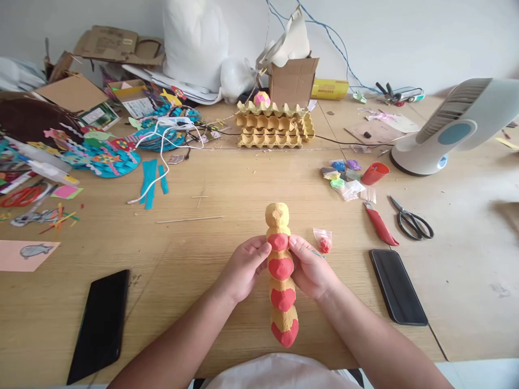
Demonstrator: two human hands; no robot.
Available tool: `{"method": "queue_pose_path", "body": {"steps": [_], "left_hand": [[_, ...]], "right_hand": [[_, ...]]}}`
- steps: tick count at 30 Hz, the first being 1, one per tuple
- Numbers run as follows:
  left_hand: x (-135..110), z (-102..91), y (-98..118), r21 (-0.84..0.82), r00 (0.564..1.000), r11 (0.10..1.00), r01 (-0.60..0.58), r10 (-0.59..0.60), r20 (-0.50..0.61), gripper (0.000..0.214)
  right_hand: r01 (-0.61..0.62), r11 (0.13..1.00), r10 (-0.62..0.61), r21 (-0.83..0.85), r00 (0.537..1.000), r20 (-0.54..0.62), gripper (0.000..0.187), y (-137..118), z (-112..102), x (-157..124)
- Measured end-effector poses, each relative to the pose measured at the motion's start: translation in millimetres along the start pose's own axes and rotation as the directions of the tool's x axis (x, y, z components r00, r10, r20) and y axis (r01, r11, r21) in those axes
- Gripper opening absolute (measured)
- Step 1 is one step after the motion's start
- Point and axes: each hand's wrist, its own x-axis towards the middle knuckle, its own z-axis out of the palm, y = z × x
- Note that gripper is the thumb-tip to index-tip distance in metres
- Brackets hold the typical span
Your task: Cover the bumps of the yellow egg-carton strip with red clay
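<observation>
I hold a long strip of yellow egg-carton cups (281, 273) with red-painted tips, lengthwise over the near edge of the wooden table (227, 178). My left hand (243, 267) grips its left side, thumb on a red cup. My right hand (310, 267) grips the right side, fingers curled round it. A small clear bag of red bits (323, 241) lies just right of my right hand.
Black phones lie at the near left (101, 324) and near right (397, 286). A red utility knife (379, 224), black scissors (411, 220), a red cup (375, 173), stacked egg cartons (273, 129), a white fan (454, 127) and paper craft scraps (101, 156) surround the middle.
</observation>
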Motion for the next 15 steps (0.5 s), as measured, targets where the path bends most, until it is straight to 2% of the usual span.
{"method": "queue_pose_path", "body": {"steps": [4,9,12,15], "left_hand": [[4.8,-2.7,-4.5,-0.015,0.997,1.0,0.016,-0.017,-0.079,0.046],[9.7,-5.6,-7.5,-0.037,0.984,0.998,-0.048,0.041,-0.172,0.045],[8.9,-4.8,-6.0,-0.032,0.98,0.996,-0.079,0.071,-0.188,0.044],[7.8,-3.7,-5.2,-0.03,0.987,0.997,-0.076,0.071,-0.147,0.046]], "right_hand": [[0.015,1.0,-0.015,-0.017,1.0,0.009,0.037,1.5,1.1,1.3],[0.1,0.989,-0.094,-0.113,0.994,0.054,0.041,0.8,3.1,1.6],[0.156,0.962,-0.146,-0.224,0.987,0.059,0.037,-0.3,2.2,2.2],[0.195,0.938,-0.193,-0.287,0.981,0.035,0.035,-0.4,0.9,3.5]]}}
